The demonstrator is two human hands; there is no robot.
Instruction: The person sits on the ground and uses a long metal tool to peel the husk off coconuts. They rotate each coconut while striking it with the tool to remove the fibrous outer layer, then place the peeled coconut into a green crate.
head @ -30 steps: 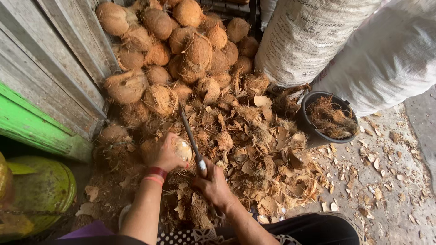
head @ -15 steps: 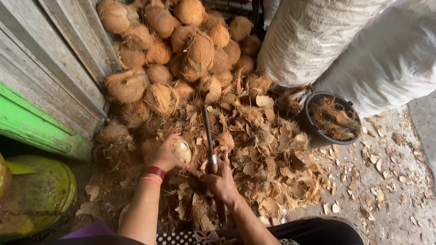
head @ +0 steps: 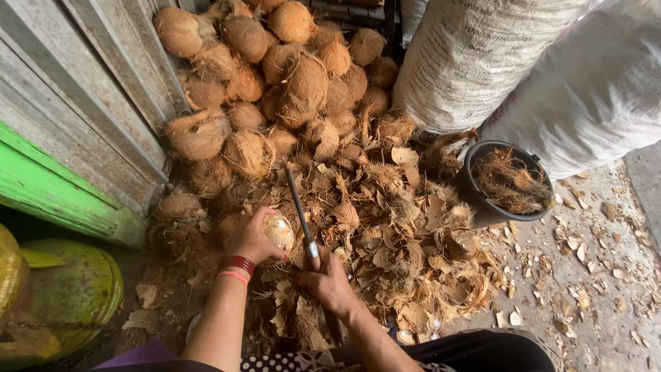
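Under the left hand (head: 251, 238) sits a coconut (head: 279, 231), knife (head: 301, 210) beside it.

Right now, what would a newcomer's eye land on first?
The heap of husked brown coconuts piled against the grey wooden wall at top. Below it, the left hand grips a half-peeled coconut while the right hand holds a long knife over a carpet of husk scraps.

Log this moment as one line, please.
left hand: grips coconut | right hand: holds knife | husk scraps underneath
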